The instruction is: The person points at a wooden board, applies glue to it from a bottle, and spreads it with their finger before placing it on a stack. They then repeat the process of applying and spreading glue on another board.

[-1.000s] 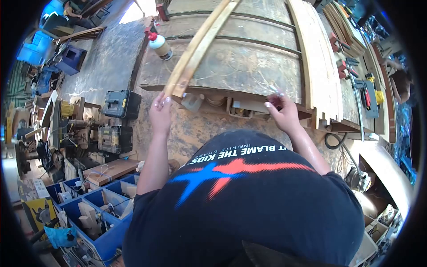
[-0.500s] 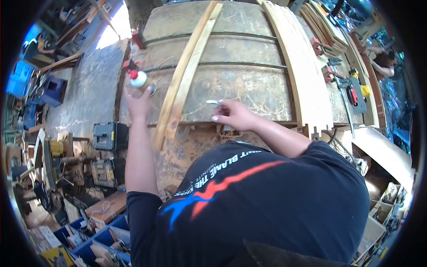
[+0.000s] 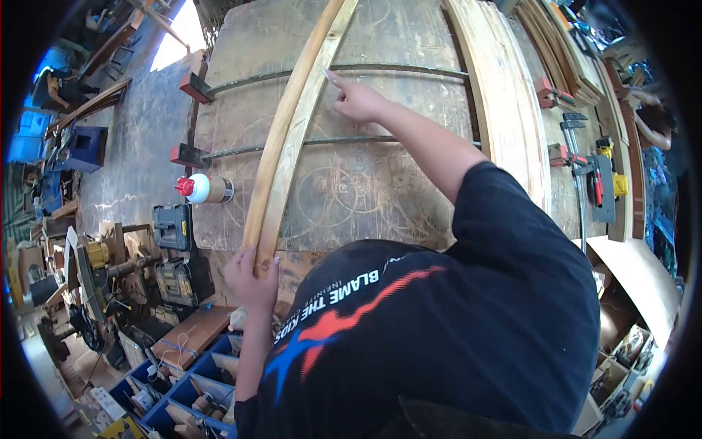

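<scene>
A long wooden strip (image 3: 296, 139), with one darker side and one paler side, slants across the workbench. My left hand (image 3: 252, 276) is closed around its near end, thumb on the right side. Farther up, my right hand (image 3: 357, 101) reaches over with the index finger stretched out, its tip at the paler side; the other fingers are curled. The fingertip looks whitish. Left of the strip, on the bench, is a glue bottle (image 3: 216, 189) with a red cap and brown label, not touched by either hand.
Dark clamp bars with red ends (image 3: 196, 87) cross under the strip. Pale boards (image 3: 504, 95) lie along the right side of the workbench (image 3: 365, 194). More clamps (image 3: 567, 156) stick out beyond them. Black tool cases (image 3: 173, 228) stand at left. Another person (image 3: 651, 113) is at far right.
My left hand has let go of the glue bottle and taken hold of the strip's near end. My right hand has moved up and away, onto the strip. The view has shifted.
</scene>
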A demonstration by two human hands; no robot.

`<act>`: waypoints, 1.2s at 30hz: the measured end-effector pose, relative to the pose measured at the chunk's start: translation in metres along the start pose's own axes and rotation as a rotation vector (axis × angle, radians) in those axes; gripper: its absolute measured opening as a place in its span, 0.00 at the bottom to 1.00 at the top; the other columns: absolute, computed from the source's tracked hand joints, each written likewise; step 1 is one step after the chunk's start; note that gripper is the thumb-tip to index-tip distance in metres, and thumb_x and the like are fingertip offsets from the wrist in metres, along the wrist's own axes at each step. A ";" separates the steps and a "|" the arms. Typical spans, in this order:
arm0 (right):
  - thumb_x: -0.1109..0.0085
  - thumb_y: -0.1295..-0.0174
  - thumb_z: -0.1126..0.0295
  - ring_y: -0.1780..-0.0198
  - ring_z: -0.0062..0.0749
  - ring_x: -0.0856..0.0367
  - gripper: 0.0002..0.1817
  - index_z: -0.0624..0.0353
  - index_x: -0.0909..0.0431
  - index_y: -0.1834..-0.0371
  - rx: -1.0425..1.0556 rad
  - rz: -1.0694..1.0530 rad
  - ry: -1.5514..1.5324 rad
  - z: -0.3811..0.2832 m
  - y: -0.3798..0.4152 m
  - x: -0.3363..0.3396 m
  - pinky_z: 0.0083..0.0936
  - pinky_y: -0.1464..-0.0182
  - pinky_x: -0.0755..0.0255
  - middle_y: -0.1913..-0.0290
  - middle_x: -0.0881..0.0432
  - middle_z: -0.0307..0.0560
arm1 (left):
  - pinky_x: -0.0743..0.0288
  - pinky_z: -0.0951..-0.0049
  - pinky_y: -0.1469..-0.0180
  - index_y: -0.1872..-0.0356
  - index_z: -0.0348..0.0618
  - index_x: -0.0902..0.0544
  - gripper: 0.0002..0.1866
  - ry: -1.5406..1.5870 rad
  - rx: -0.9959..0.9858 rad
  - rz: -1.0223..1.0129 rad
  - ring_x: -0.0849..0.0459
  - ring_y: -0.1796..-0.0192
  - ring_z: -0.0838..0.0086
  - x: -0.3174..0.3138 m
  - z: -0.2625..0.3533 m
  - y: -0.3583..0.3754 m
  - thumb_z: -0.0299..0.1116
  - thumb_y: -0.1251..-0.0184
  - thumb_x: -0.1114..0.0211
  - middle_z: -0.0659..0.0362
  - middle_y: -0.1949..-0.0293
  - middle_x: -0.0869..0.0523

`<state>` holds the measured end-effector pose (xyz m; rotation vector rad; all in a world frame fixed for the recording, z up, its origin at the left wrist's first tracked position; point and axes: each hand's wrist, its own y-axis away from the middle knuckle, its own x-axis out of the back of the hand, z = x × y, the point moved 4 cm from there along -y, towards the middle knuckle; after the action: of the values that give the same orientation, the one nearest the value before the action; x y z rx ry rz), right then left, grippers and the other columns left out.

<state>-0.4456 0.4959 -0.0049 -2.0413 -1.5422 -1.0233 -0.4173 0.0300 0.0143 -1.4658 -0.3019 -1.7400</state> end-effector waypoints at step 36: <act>0.49 0.29 0.68 0.57 0.39 0.08 0.38 0.62 0.45 0.16 -0.344 -0.077 0.593 -0.009 -0.075 0.032 0.35 0.54 0.16 0.57 0.08 0.49 | 0.39 0.45 0.29 0.33 0.54 0.17 0.35 -0.230 0.011 -0.099 0.29 0.32 0.50 -0.046 -0.003 -0.012 0.40 0.48 0.24 0.52 0.34 0.22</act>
<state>-0.5145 0.5358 0.0157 -1.6453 -1.1921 -1.8250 -0.4282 0.0552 -0.0244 -1.6704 -0.5114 -1.6437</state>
